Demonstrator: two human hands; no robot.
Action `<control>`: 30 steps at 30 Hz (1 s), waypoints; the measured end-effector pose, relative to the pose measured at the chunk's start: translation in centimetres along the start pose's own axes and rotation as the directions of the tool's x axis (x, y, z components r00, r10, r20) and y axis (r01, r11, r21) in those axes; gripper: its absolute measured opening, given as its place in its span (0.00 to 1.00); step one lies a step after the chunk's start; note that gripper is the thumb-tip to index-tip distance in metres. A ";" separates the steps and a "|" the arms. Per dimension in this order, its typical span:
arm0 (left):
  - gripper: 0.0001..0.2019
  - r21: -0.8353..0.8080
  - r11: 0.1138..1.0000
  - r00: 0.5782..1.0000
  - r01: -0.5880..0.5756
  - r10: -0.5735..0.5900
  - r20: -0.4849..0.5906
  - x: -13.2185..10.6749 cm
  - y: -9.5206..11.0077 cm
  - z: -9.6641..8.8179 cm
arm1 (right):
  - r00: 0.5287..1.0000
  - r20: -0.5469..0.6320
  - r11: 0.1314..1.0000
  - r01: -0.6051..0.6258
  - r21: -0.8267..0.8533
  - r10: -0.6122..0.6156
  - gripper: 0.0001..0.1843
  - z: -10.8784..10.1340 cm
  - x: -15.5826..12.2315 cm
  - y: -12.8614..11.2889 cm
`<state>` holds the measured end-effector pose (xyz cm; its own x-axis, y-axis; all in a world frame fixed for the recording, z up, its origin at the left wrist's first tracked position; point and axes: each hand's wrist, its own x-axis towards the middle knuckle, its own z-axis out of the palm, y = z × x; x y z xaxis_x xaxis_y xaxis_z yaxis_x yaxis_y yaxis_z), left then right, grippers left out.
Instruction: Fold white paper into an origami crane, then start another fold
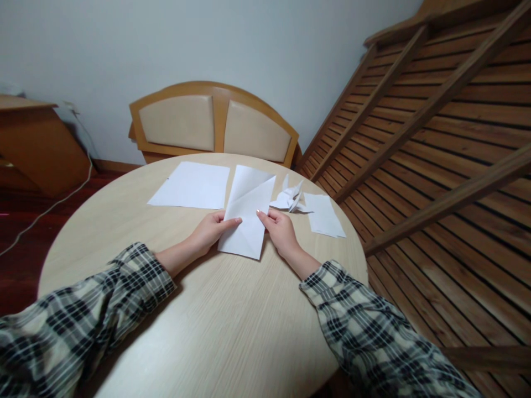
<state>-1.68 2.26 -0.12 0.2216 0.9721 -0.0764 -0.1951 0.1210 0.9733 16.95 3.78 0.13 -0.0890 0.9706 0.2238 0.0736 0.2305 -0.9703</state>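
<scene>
A white sheet of paper (248,193), oblong and marked with slanting creases, is held up over the table by both my hands. On its left edge, my left hand (211,231) is closed with the thumb lying on the front face. My right hand (280,231) pinches the opposite edge, its thumb also in front. The fingers behind the paper are mostly hidden. Just past my right hand sits a folded white paper crane (291,196). A larger white sheet (191,185) lies flat to the left.
Smaller white paper pieces (326,214) lie near the right rim of the round wooden table (199,320). Behind stands a padded headboard (178,122). A slatted wooden frame (440,138) leans at the right. At the left are a wooden desk (33,149) and a white cable (56,203).
</scene>
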 end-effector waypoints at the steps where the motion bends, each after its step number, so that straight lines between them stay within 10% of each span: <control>1: 0.15 0.002 1.000 1.000 -0.003 0.003 0.005 0.0 0.0 0.0 | 1.000 -0.005 1.000 0.000 -0.004 0.000 0.20 0.0 0.0 0.0; 30: 0.16 0.042 0.999 1.000 -0.018 0.018 0.002 0.0 -0.1 0.0 | 1.000 -0.011 0.998 0.016 -0.068 -0.016 0.21 -0.1 0.0 0.0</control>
<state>-1.70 2.29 -0.22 0.2195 0.9738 -0.0586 -0.1589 0.0949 0.9827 17.03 3.76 0.11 -0.0790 0.9674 0.2407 0.1396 0.2498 -0.9582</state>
